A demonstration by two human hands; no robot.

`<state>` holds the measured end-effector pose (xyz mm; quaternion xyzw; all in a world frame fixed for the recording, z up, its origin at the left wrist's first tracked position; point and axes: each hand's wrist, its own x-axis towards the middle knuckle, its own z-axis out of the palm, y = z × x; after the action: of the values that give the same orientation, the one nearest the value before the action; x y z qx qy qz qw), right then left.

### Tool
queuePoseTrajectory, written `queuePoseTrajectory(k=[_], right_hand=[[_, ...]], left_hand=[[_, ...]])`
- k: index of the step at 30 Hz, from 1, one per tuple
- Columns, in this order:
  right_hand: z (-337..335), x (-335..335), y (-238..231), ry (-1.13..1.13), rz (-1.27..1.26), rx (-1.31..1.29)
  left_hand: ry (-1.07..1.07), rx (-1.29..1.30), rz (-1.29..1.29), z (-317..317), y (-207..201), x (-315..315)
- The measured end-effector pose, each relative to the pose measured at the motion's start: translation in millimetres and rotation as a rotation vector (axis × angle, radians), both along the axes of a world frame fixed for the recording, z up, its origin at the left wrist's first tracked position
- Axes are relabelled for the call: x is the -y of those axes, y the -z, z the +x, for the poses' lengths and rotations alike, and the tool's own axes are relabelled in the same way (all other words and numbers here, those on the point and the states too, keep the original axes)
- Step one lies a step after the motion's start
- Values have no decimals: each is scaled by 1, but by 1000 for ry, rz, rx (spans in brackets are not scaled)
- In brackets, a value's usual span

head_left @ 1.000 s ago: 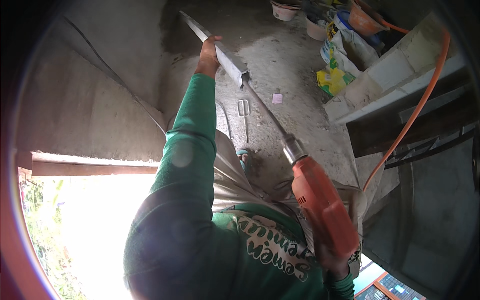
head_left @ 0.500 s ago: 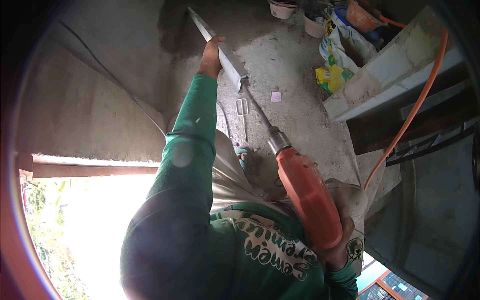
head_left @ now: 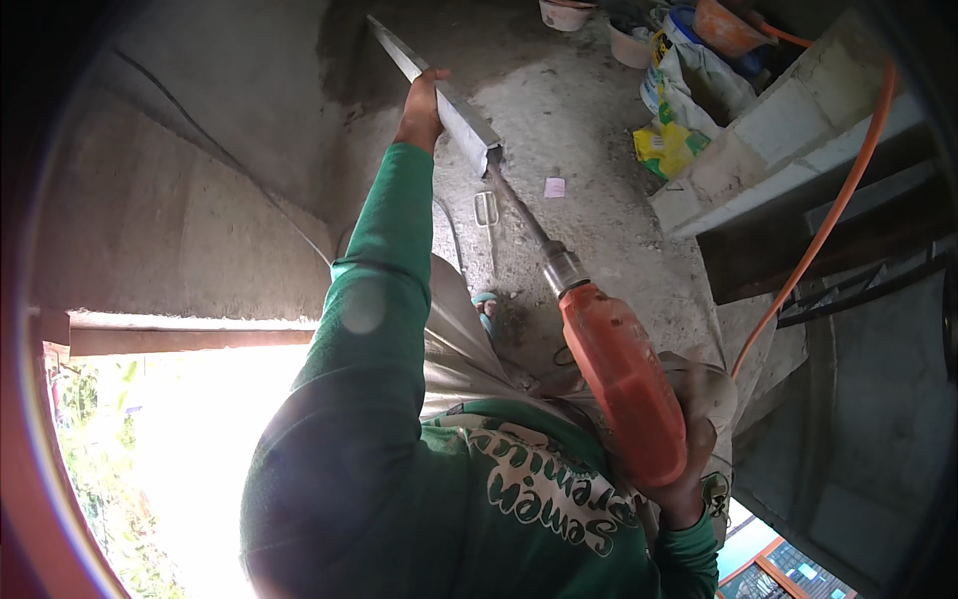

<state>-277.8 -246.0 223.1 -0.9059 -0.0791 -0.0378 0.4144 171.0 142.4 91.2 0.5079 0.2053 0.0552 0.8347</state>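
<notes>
In my right hand (head_left: 689, 469) is a large red-orange power drill (head_left: 624, 369), angled up and to the left. From its chuck a long dark shaft (head_left: 519, 215) reaches to the near end of a long grey metal bar (head_left: 469, 128). Whether the shaft goes inside the bar's end or only touches it, I cannot tell. My left arm is stretched forward, and my left hand (head_left: 423, 105) is wrapped round the bar at about its middle. A small wire-frame tool with a thin stem (head_left: 486, 212) lies on the floor below the bar's near end.
A yellow-green sack (head_left: 669, 145), buckets and an orange basin (head_left: 731, 28) stand at the far right. Beside them runs a block wall (head_left: 788, 125) with an orange hose (head_left: 833, 225). A dark cable (head_left: 215, 145) crosses the left wall; a pink paper (head_left: 555, 187) lies on the floor.
The drill and my right hand have shifted slightly to the right, its chuck a little upward. Both hands keep their hold on the drill and the bar.
</notes>
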Motion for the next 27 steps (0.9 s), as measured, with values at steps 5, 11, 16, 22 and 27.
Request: queuePoseTrajectory(k=[5, 11, 16, 22, 27], right_hand=[[-23, 26, -8, -47, -190, 87], [-27, 12, -15, 25, -182, 1], [0, -4, -1, -179, -235, 339], [6, -5, 3, -129, -248, 391], [13, 0, 4, -195, -234, 400]], left_hand=[[9, -73, -84, 6, -6, 8], [17, -7, -48, -4, -12, 21], [69, 61, -40, -3, -14, 11], [42, 61, 19, -4, -11, 7], [10, 63, -25, -9, -18, 13]])
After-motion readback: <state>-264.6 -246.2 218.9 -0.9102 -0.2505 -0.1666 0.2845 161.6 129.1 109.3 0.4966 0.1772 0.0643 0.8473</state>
